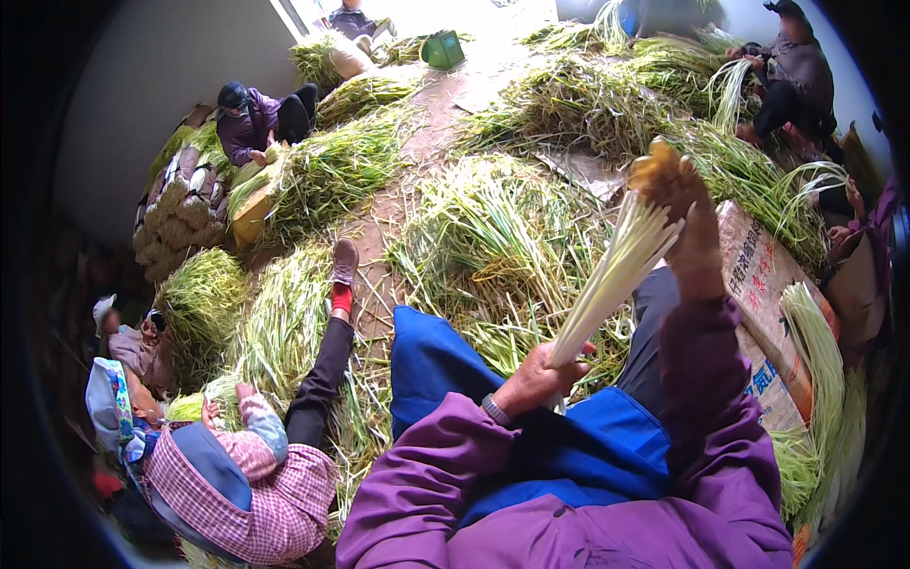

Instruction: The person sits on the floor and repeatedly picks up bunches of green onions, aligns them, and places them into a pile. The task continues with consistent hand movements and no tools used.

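Note:
My left hand (544,377), with a grey band at the wrist, grips the lower end of a bundle of pale, chive-like stalks (604,284). The bundle slants up and to the right over a blue apron (448,370) on my lap. My right hand (682,206) is raised at the bundle's upper end, its palm against or just behind the stalk ends. Its fingers point upward, blurred and orange-brown at the tips, and do not wrap around the stalks. Before my knees lies a heap of loose green stalks (498,220), with orange bands (498,270) on it.
Pale stalks (817,355) lie on printed woven sacks (761,284) at my right. A person in a checked top (242,491) sits close at left. Other people work among the heaps. Tied bundles (181,206) are stacked by the wall; a green basket (442,50) stands far off.

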`<control>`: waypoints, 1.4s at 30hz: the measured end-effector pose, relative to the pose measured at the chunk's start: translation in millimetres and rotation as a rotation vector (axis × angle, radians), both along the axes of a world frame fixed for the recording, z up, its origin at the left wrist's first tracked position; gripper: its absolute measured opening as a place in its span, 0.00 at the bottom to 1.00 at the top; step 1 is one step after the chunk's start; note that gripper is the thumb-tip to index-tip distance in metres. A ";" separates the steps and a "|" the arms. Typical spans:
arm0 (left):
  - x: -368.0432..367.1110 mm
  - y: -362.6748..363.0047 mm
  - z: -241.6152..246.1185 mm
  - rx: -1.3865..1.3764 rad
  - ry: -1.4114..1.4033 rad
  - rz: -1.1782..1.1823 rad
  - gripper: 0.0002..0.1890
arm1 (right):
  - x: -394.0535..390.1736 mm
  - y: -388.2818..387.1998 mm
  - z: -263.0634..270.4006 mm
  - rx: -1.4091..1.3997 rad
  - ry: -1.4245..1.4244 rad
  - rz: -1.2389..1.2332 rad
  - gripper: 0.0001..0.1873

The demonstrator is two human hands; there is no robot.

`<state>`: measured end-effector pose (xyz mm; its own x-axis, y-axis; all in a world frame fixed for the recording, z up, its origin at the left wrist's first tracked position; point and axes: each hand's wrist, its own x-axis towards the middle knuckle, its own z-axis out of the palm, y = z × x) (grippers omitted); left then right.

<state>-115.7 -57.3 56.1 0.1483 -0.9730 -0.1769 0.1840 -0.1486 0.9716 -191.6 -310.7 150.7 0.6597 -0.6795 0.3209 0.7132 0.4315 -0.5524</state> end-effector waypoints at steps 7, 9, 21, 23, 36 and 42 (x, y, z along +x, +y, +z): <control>30.9 11.8 -3.7 0.037 0.181 0.117 0.15 | -38.0 -60.7 -21.0 0.095 0.050 -0.206 0.20; 45.7 7.4 1.7 -0.036 0.213 0.278 0.15 | -29.1 -39.8 -39.5 0.100 0.311 -0.227 0.17; 149.7 -12.6 111.5 -0.528 0.368 0.643 0.13 | 46.3 109.5 -109.4 -1.312 0.910 -0.094 0.18; 163.2 3.2 135.5 -0.615 0.429 0.629 0.13 | 44.2 100.2 -146.9 -1.409 1.083 -0.112 0.16; 141.8 57.4 127.4 -0.682 0.400 0.501 0.16 | -20.3 34.9 -230.4 -1.365 1.513 0.110 0.14; 114.6 73.7 98.0 -0.661 0.539 0.319 0.13 | -45.9 26.9 -188.2 -1.111 1.368 0.021 0.13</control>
